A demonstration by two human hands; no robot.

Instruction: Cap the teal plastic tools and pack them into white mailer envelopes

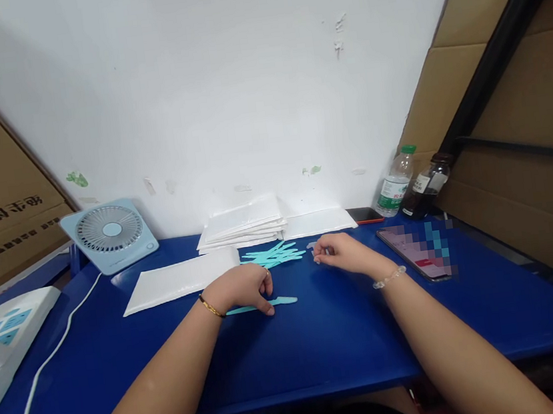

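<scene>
My left hand (249, 287) is closed on a slim teal eyebrow razor (287, 300), which lies nearly level just above or on the blue table; its thumb covers part of the handle. Behind that hand, more teal razors (277, 254) lie crossed in a loose pile. My right hand (340, 253) is to the right of the pile, fingers curled and pinched at a small clear plastic piece (310, 246). How much of that piece is inside the fingers is hidden.
A white padded envelope (174, 280) lies left of the pile, with a stack of them (243, 221) against the wall. At left are a blue fan (111, 230) and a power strip (23, 325). Phones (413, 254) and bottles (394, 182) occupy the right side.
</scene>
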